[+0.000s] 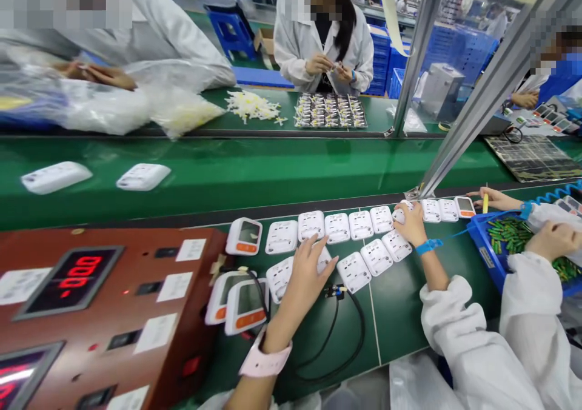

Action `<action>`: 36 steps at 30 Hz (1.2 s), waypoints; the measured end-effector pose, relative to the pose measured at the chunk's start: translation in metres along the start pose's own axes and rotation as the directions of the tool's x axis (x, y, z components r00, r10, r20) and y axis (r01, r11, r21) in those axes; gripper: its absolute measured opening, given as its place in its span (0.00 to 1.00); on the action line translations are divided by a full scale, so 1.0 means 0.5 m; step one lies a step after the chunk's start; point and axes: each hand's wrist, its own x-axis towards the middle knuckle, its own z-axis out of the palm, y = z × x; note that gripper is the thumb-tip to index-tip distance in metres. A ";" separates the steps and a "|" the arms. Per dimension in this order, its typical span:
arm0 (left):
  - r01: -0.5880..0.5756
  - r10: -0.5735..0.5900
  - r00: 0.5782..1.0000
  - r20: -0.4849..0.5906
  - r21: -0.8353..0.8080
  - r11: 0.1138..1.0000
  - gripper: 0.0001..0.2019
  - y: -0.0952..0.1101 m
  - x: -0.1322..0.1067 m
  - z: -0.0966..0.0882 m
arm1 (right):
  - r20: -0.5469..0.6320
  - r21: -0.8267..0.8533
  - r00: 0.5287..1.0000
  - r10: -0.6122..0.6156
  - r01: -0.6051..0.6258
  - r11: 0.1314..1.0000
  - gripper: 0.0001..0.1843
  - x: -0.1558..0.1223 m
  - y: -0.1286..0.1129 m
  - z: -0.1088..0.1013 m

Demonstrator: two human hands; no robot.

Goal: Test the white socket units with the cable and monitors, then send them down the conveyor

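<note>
Your left hand lies spread on a face-down blood pressure monitor. Your right hand curls round the end monitor. You seem to be lining up rows; next, lift squarely.

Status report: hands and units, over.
Left hand open, resting on face-down white devices. Right hand out of view. Black cable just right of it; co-worker's hand on same row.

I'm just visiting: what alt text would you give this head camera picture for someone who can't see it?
A person's left hand and right hand rest on rows of small white devices laid out on a green workbench, beside a brown tester with red digits. Across a green conveyor belt, people in white coats work.
</note>
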 end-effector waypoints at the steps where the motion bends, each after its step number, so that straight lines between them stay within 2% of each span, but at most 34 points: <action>1: 0.001 -0.001 1.000 0.003 -0.034 0.999 0.24 0.007 -0.003 -0.001 | 0.035 0.003 0.999 -0.021 0.021 1.000 0.28 0.004 0.006 -0.006; 4: 0.020 -0.019 1.000 0.010 -0.102 0.995 0.22 0.025 -0.012 -0.015 | 0.096 0.011 0.995 -0.036 0.035 0.999 0.28 0.013 0.021 -0.029; 6: 0.049 -0.050 0.999 0.002 -0.147 0.988 0.21 0.037 -0.017 -0.031 | 0.064 0.000 0.998 0.004 -0.004 1.000 0.25 0.010 0.022 -0.047; 8: 0.085 -0.089 0.996 -0.007 -0.213 0.973 0.20 0.050 -0.020 -0.048 | -0.008 0.131 1.000 0.023 -0.022 0.991 0.26 -0.003 0.007 -0.063; 9: 0.100 -0.105 0.994 -0.006 -0.254 0.962 0.20 0.058 -0.020 -0.056 | -0.023 0.285 1.000 0.017 -0.010 0.958 0.27 -0.013 -0.007 -0.068; 10: 0.117 -0.121 0.993 0.006 -0.298 0.947 0.20 0.068 -0.021 -0.063 | -0.008 0.482 1.000 -0.001 0.005 0.876 0.29 -0.025 -0.026 -0.072; 11: 0.144 -0.141 0.989 0.034 -0.350 0.926 0.20 0.079 -0.021 -0.069 | 0.036 0.682 0.999 -0.033 -0.001 0.731 0.32 -0.039 -0.047 -0.073; 12: 0.180 -0.162 0.984 0.079 -0.411 0.893 0.22 0.091 -0.020 -0.072 | 0.105 0.837 0.991 -0.082 -0.044 0.546 0.34 -0.054 -0.072 -0.071; 14: 0.263 -0.180 0.963 0.203 -0.544 0.797 0.28 0.118 -0.019 -0.074 | 0.238 0.954 0.951 -0.194 -0.192 0.232 0.39 -0.083 -0.121 -0.061; 15: 0.303 -0.173 0.949 0.265 -0.603 0.738 0.32 0.131 -0.018 -0.074 | 0.273 0.960 0.932 -0.238 -0.248 0.129 0.41 -0.097 -0.143 -0.053; 17: 0.354 -0.150 0.928 0.341 -0.682 0.640 0.37 0.155 -0.017 -0.071 | 0.276 0.959 0.923 -0.269 -0.283 0.013 0.41 -0.120 -0.176 -0.032; 19: 0.367 -0.162 0.926 0.340 -0.720 0.589 0.40 0.172 -0.017 -0.070 | 0.236 0.969 0.937 -0.258 -0.247 -0.011 0.39 -0.137 -0.193 -0.013; 22: 0.361 -0.209 0.933 0.294 -0.760 0.541 0.43 0.185 -0.017 -0.075 | 0.191 0.980 0.941 -0.280 -0.197 0.006 0.36 -0.152 -0.200 -0.001; 26: 0.372 -0.234 0.927 0.294 -0.798 0.474 0.39 0.199 -0.018 -0.085 | 0.247 0.963 0.914 -0.322 -0.269 -0.024 0.43 -0.163 -0.204 -0.013; 30: 0.390 -0.271 0.916 0.295 -0.812 0.435 0.38 0.214 -0.019 -0.091 | 0.294 0.949 0.901 -0.319 -0.315 -0.014 0.50 -0.168 -0.208 -0.021; 34: 0.406 -0.289 0.907 0.305 -0.815 0.413 0.36 0.218 -0.020 -0.085 | 0.266 0.951 0.906 -0.329 -0.302 -0.064 0.49 -0.170 -0.202 -0.008; 36: 0.416 -0.298 0.900 0.318 -0.830 0.372 0.37 0.214 -0.018 -0.077 | 0.241 0.958 0.913 -0.329 -0.279 -0.073 0.45 -0.172 -0.192 0.000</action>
